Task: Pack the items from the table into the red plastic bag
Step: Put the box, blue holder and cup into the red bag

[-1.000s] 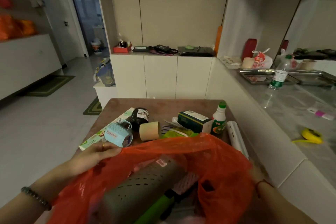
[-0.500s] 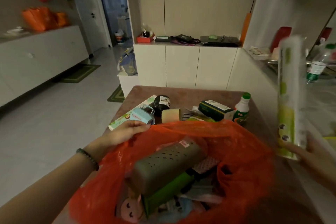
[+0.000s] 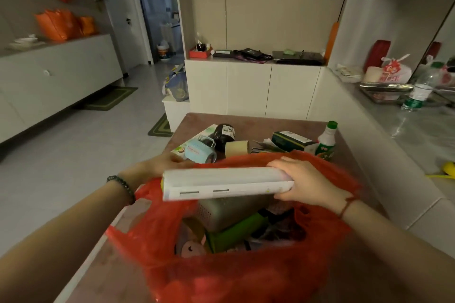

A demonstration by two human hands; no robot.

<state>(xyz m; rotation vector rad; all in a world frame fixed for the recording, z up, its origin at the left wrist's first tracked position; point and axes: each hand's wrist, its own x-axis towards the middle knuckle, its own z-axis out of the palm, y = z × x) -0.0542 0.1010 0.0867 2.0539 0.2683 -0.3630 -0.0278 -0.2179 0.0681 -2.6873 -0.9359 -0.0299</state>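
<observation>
Off to my right, a water bottle (image 3: 419,91) stands on the grey counter (image 3: 416,135) beside a metal tray (image 3: 384,92); orange bags (image 3: 59,24) sit on the left sideboard (image 3: 56,74).

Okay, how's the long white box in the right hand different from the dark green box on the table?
The long white box is slim, pale and stretched out; the dark green box is short, chunky and dark with a white label. The white box is held level over the open red plastic bag by the right hand; the green box rests on the table, untouched. Both are rectangular cartons not yet in the bag.
</observation>
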